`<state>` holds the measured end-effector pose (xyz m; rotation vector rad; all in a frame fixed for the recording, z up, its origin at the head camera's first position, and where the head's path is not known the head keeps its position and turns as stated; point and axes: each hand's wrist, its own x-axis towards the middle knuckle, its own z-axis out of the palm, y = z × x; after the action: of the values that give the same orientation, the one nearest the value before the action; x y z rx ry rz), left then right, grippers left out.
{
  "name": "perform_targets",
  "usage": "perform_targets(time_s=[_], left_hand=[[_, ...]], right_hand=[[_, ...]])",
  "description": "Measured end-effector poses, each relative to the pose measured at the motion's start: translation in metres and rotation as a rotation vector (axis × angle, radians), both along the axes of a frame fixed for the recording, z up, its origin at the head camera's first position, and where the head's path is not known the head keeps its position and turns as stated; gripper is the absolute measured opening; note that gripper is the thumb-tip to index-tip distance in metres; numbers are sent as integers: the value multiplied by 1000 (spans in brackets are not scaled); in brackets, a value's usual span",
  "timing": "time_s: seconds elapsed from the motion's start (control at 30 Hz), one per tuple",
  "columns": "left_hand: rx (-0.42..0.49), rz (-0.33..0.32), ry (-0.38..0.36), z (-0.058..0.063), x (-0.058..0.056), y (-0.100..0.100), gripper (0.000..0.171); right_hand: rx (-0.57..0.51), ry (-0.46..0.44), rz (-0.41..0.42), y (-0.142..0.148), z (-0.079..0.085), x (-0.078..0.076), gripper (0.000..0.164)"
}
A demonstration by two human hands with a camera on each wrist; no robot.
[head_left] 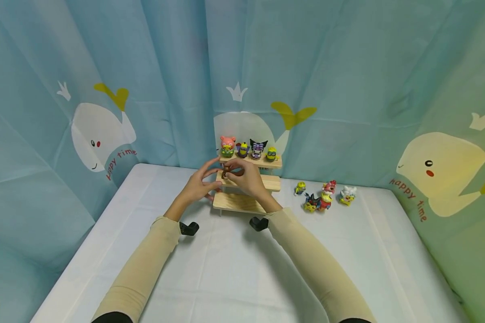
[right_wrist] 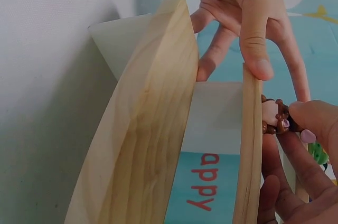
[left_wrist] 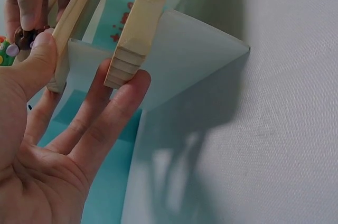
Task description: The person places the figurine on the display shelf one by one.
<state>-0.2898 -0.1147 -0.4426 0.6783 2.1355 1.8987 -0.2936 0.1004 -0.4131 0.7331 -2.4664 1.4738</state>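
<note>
A small brown figurine (right_wrist: 271,114) with a pale pink belly is pinched between the thumb and fingers of my right hand (head_left: 247,178). It is at the left end of the middle board (head_left: 270,182) of a three-step wooden display stand, its base right at the board's surface. My left hand (head_left: 194,186) is spread at the stand's left side. In the left wrist view its thumb (left_wrist: 42,49) rests at the middle board's end, while other fingertips touch the end of the bottom board (left_wrist: 127,60).
Along the top board (head_left: 278,161) stand a pink-capped figurine (head_left: 227,146), a purple-and-yellow one (head_left: 243,150), a black-eared one (head_left: 257,149) and a yellow one (head_left: 271,154). Right of the stand, several figurines (head_left: 325,198) are on the white table (head_left: 218,278). A blue curtain (head_left: 178,80) hangs behind.
</note>
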Motion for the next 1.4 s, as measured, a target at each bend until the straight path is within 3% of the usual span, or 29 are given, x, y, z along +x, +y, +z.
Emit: perform_targets(time_s=[0.6,0.97,1.27,1.4], left_hand=[[-1,11,-23,1,1,1,78],[-8,3,-12,0,2,2,79],[-18,16,-17,-19,-11,1,80],[-28,31,-1,-22,-12,1,80]], right_hand=[[24,2,16,0,3,-1,20],[72,-16,49,1,4,1,28],[152,-23,70,13,14,9,40],[186,-19,88,27,19,15,44]])
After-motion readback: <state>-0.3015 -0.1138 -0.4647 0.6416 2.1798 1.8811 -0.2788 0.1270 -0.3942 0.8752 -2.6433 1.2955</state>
